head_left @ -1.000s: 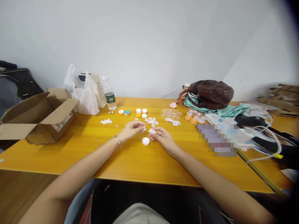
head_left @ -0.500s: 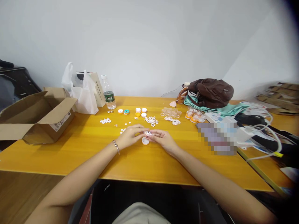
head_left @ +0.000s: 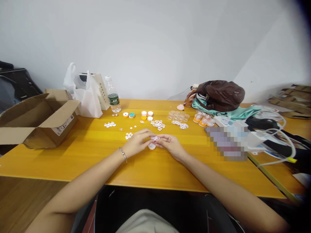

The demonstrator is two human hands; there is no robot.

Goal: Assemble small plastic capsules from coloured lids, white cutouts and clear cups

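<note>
Between my two hands is a small white openwork plastic piece, pinched at its edges by the fingertips. My left hand is closed on its left side, and my right hand grips the right side. Just below, a round white cap with an orange base stands on the table, partly covered by my fingers. Similar white openwork pieces lie in a pile beyond my hands, and another pile is to its right. Small white discs lie beside my left hand.
On the wooden table are white knobbed parts, coloured round caps, clear rings and orange-based clear assemblies. A cardboard box and water bottle stand left; a brown bag and cables lie right.
Both hands stay together on the white openwork piece, with only slight finger movement. The whole view has shifted a little.
</note>
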